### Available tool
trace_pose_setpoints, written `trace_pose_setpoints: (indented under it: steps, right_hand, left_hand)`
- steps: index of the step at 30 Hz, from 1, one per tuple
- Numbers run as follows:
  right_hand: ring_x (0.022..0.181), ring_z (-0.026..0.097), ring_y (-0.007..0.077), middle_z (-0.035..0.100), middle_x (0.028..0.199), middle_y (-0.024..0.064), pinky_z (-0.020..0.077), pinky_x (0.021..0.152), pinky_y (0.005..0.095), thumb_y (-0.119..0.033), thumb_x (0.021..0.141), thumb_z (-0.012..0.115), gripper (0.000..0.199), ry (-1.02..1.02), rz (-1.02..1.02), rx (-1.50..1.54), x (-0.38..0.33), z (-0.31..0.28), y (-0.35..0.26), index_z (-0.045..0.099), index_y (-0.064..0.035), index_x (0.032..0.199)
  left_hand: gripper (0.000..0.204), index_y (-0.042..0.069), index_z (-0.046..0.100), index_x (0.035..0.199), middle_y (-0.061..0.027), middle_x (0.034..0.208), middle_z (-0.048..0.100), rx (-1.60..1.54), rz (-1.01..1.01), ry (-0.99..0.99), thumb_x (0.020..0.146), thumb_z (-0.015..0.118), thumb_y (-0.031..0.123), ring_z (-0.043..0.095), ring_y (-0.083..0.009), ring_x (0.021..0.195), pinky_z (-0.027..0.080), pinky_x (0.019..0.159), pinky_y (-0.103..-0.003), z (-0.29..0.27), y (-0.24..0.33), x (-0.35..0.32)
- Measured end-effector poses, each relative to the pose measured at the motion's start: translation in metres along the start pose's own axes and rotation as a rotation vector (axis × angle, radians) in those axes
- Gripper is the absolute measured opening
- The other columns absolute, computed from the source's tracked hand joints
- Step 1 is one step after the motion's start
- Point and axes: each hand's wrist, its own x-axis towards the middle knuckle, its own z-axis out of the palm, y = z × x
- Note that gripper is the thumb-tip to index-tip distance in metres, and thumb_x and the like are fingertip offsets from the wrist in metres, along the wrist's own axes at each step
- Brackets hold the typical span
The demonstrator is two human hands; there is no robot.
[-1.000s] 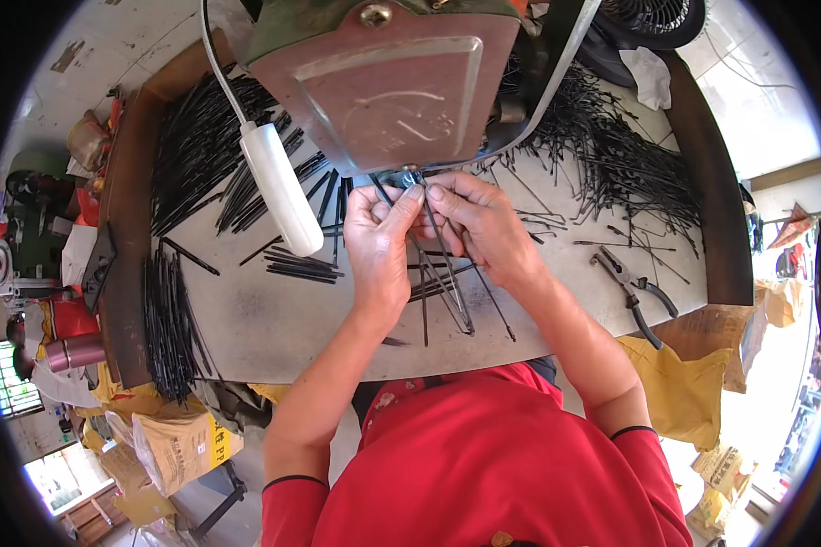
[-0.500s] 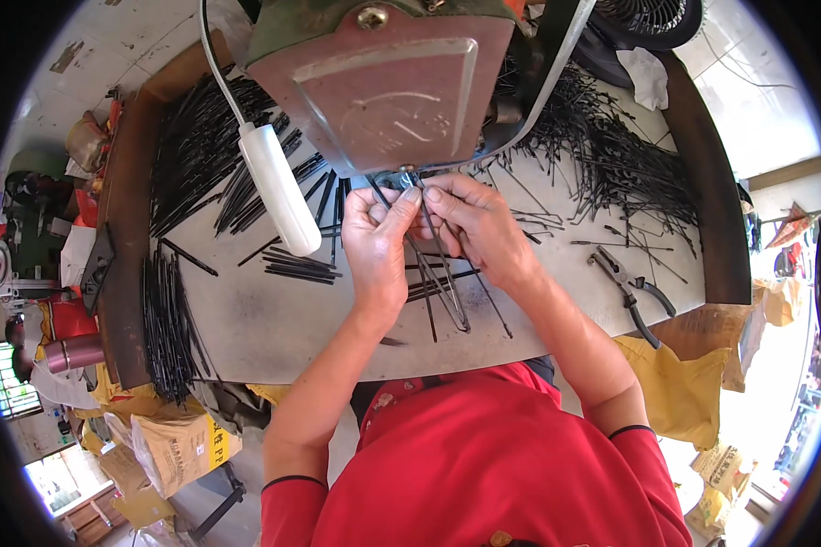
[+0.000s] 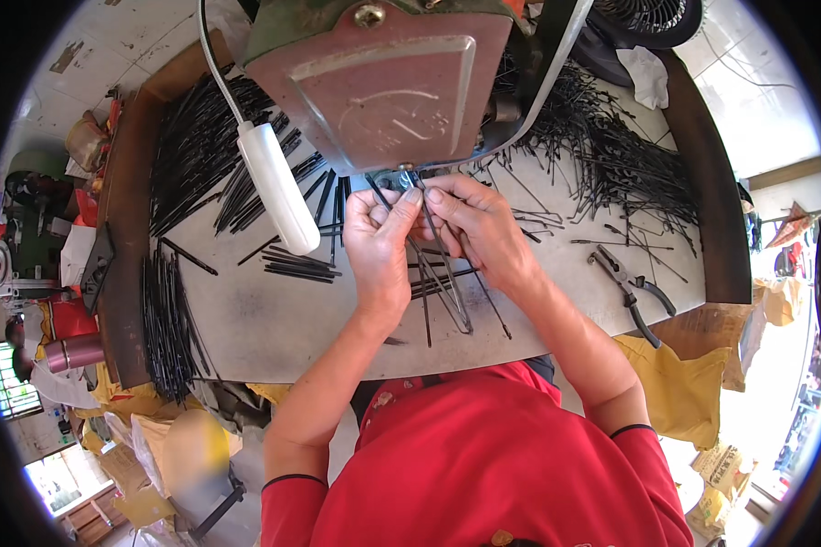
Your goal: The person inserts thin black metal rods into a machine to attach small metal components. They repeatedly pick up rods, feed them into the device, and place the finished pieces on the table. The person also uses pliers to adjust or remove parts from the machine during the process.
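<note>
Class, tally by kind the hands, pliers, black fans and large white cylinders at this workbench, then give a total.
Hands: 2 (left hand, right hand)
Pliers: 1
Black fan: 1
Large white cylinder: 1
Total: 5

The thin rods [image 3: 451,274] at the middle are black with greyish glints, and so are the rod pile [image 3: 214,137] at far left and the bundle [image 3: 166,328] at near left. A tangle of bent wires [image 3: 611,164] at far right is black too. The tabletop [image 3: 274,337] is pale grey with darker smudges; its raised border [image 3: 124,237] is dark brown. The machine's cover plate [image 3: 365,109] is dull reddish brown, marked by a paler rectangular outline, below a green body [image 3: 315,18]. The lamp [image 3: 278,187] is white. The pliers [image 3: 625,278] at right show grey metal and black handles. The shirt [image 3: 493,447] is bright red, with dark sleeve bands [image 3: 631,429]. A sack [image 3: 684,392] at near right is mustard yellow.
</note>
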Motion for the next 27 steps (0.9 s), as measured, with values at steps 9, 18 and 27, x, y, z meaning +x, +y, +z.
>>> trace_pose_setpoints:
  steps: [9, 18, 27]
  right_hand:
    - [0.045, 0.044, 0.0045, 0.053, 0.067, -0.0003, 0.0266, 0.035, 0.0194, -0.018, 0.094, 0.054, 0.023, 0.025, 0.031, 0.048, 0.0, -0.005, 0.007, 0.06, 0.001, 0.105]
    - [0.045, 0.045, 0.0043, 0.054, 0.067, 0.0001, 0.0283, 0.036, 0.0193, -0.017, 0.094, 0.054, 0.022, 0.02, -0.009, -0.002, 0.002, 0.001, 0.001, 0.061, 0.0009, 0.105]
    - [0.045, 0.046, 0.0057, 0.057, 0.067, 0.0024, 0.0271, 0.035, 0.0195, -0.017, 0.094, 0.053, 0.02, -0.102, 0.074, -0.15, 0.014, -0.01, -0.01, 0.062, 0.0009, 0.096]
  left_hand:
    - [0.021, 0.006, 0.046, 0.088, -0.0041, 0.076, 0.058, -0.032, -0.044, -0.024, 0.085, 0.067, 0.006, 0.06, -0.0137, 0.065, 0.047, 0.057, -0.026, -0.002, -0.011, 0.003]
    - [0.021, 0.005, 0.045, 0.088, -0.0034, 0.074, 0.054, 0.016, -0.009, 0.024, 0.086, 0.065, 0.005, 0.056, -0.012, 0.061, 0.048, 0.054, -0.025, 0.004, 0.001, 0.002]
    - [0.021, 0.004, 0.044, 0.089, -0.0078, 0.072, 0.059, 0.212, -0.109, -0.111, 0.085, 0.065, 0.005, 0.061, -0.0151, 0.058, 0.049, 0.051, -0.025, -0.003, 0.023, 0.012]
